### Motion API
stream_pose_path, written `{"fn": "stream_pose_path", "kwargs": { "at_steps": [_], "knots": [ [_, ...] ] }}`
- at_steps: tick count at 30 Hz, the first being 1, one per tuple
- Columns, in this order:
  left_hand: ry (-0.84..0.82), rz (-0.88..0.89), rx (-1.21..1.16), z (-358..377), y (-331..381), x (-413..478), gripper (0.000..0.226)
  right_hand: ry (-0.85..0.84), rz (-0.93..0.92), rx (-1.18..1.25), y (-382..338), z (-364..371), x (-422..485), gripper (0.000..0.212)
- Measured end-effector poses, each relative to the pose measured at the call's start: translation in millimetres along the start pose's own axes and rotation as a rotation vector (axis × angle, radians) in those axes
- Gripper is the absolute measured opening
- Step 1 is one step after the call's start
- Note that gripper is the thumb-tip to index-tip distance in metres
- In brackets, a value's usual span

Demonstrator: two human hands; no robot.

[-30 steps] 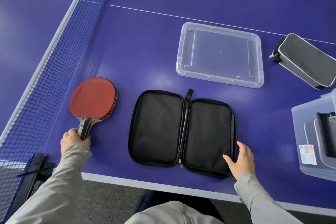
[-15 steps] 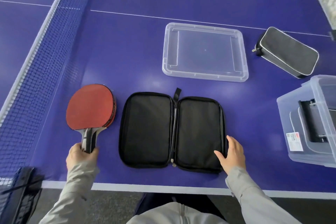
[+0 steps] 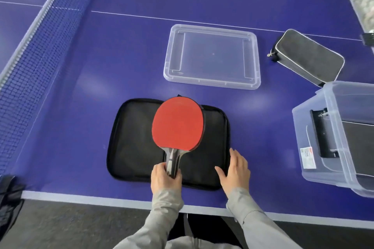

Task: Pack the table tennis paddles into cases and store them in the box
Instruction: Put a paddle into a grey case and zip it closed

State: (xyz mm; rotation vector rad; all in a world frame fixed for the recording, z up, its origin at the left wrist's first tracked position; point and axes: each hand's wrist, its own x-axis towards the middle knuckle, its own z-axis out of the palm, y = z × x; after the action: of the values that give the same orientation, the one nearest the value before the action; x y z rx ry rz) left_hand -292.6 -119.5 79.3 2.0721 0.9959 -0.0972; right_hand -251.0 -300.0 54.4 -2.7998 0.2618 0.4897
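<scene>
Head view, items L to R.

1. Net (image 3: 30, 62): blue mesh w/ pale top band, runs along L side of the blue surface (image 3: 85, 107).
2. Open case (image 3: 131, 143): black, unzipped, both halves flat on the surface near its front edge, lining up.
3. Left grip (image 3: 165, 178): fingers and thumb curled round the handle of the paddle (image 3: 178, 123), so holding it. Grey sleeve.
4. Paddle: red face up, blade over the middle and R half of the open case, handle pointing toward the person. Cannot tell if the blade touches the lining.
5. Lid (image 3: 212, 83): clear plastic, flat on the surface beyond the open case, apart from it.
6. Right grip (image 3: 235, 172): wide, fingers straight and spread, holds nothing; rests on the near R corner of the open case.
7. Closed case (image 3: 307, 58): black w/ pale piping, zip pull at its L end, lies on the surface just behind the box.
8. Box (image 3: 315, 119): clear plastic, lid off, at R edge of frame, white label (image 3: 308, 157) on its side; a dark case (image 3: 360, 143) lies inside.
</scene>
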Motion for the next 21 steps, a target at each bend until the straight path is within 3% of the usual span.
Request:
{"fn": "stream_pose_path", "kwargs": {
  "at_steps": [9,21],
  "knots": [
    [-0.021,0.023,0.068,66.9,18.3,-27.2,0.027,0.012,-0.059,-0.022,8.9,5.9,1.1,0.076],
    [0.002,0.028,0.106,85.3,15.8,-23.1,0.027,0.012,-0.112,-0.09,13.6,9.5,0.8,0.074]
  ]
}}
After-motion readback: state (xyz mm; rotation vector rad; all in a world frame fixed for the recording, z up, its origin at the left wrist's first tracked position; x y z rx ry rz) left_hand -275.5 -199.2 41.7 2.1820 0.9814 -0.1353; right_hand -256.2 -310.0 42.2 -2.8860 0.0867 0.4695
